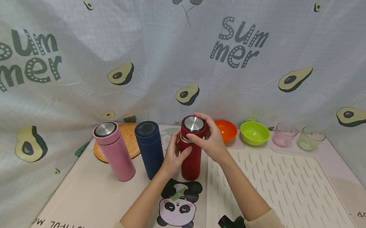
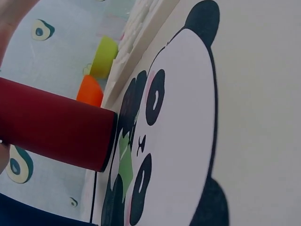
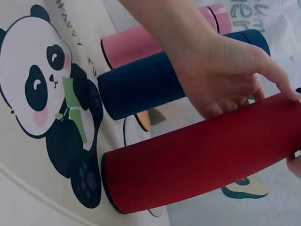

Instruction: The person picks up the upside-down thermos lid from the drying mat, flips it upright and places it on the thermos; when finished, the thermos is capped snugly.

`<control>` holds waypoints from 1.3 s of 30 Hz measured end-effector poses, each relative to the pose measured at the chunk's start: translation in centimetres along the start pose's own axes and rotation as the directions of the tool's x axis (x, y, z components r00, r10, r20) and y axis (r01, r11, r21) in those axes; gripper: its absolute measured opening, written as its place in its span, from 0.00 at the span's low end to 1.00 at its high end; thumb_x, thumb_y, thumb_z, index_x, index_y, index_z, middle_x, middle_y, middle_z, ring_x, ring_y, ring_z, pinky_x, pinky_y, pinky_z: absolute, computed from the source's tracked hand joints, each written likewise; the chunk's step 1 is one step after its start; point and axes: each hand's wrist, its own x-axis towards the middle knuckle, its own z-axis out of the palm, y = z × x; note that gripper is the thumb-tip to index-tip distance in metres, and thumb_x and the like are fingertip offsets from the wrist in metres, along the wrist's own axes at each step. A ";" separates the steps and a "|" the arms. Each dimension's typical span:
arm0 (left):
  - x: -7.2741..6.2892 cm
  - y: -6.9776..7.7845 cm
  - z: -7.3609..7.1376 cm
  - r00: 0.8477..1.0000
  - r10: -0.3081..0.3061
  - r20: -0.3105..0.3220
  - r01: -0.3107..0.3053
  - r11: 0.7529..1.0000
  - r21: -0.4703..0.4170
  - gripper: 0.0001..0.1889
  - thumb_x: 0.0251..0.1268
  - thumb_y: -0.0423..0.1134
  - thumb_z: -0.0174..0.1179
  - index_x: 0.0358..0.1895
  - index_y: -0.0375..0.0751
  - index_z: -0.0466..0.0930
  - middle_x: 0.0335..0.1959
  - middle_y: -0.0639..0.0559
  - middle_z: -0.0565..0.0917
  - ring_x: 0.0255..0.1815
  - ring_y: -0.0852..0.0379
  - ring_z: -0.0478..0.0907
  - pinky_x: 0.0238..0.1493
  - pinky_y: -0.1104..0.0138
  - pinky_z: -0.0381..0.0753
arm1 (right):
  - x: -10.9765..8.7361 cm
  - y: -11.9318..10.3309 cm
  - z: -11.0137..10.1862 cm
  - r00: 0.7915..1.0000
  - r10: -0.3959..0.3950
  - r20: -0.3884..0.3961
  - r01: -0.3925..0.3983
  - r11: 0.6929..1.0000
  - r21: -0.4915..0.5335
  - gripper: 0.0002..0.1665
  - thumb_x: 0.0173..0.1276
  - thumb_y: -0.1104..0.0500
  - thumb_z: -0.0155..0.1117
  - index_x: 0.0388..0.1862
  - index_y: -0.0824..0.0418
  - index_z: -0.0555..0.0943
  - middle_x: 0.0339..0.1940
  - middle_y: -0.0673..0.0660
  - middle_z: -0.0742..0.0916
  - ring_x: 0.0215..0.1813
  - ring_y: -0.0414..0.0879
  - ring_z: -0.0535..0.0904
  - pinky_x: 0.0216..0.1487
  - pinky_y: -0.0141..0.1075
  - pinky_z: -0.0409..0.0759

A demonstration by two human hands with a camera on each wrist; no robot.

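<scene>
A red thermos flask [image 1: 191, 165] stands upright on the table, seen also in both wrist views. My left hand [image 1: 171, 161] grips its upper body, thumb across the near side. Around its steel-topped lid [image 1: 194, 124] curl the thumb and fingers of my right hand [image 1: 213, 142]. A silver band shows at the neck, just under the lid. In the right wrist view the left hand [image 3: 221, 70] reaches in from above to the flask's neck. Left of it stand a navy blue flask [image 1: 150, 151] and a pink flask [image 1: 117, 155], both lidded.
Behind the two flasks lies a round orange-brown board [image 1: 128, 138]. An orange bowl [image 1: 226, 130], a green bowl [image 1: 254, 133], a pink glass [image 1: 284, 135] and a greenish glass [image 1: 311, 138] line the back. A cream ribbed mat [image 1: 281, 200] covers the right side.
</scene>
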 end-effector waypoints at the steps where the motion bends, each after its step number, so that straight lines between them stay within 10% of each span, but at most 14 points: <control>1: 0.0 -0.1 0.0 1.000 0.007 0.001 -0.007 1.000 -0.028 0.32 0.62 0.34 0.53 0.68 0.37 0.49 0.61 0.38 0.66 0.59 0.53 0.65 0.61 0.61 0.64 | 0.0 0.2 0.0 1.000 -0.003 0.001 0.003 1.000 0.008 0.36 0.56 0.75 0.61 0.64 0.66 0.62 0.57 0.63 0.72 0.52 0.52 0.72 0.52 0.38 0.75; 10: -0.2 2.0 0.6 1.000 0.009 0.010 -0.008 0.999 -0.045 0.33 0.66 0.45 0.50 0.64 0.26 0.49 0.57 0.30 0.65 0.54 0.57 0.67 0.56 0.64 0.70 | 0.0 1.0 0.4 1.000 0.003 0.000 -0.003 0.999 0.049 0.36 0.56 0.69 0.65 0.63 0.62 0.64 0.56 0.60 0.73 0.53 0.51 0.73 0.52 0.39 0.75; 39: -0.5 0.7 0.6 0.998 0.036 0.058 -0.037 0.999 0.019 0.44 0.64 0.62 0.44 0.68 0.29 0.42 0.58 0.29 0.67 0.55 0.36 0.68 0.54 0.51 0.71 | -0.3 1.3 0.8 0.998 0.035 -0.045 -0.032 0.997 0.067 0.36 0.53 0.71 0.66 0.60 0.65 0.62 0.54 0.61 0.73 0.53 0.51 0.71 0.53 0.36 0.74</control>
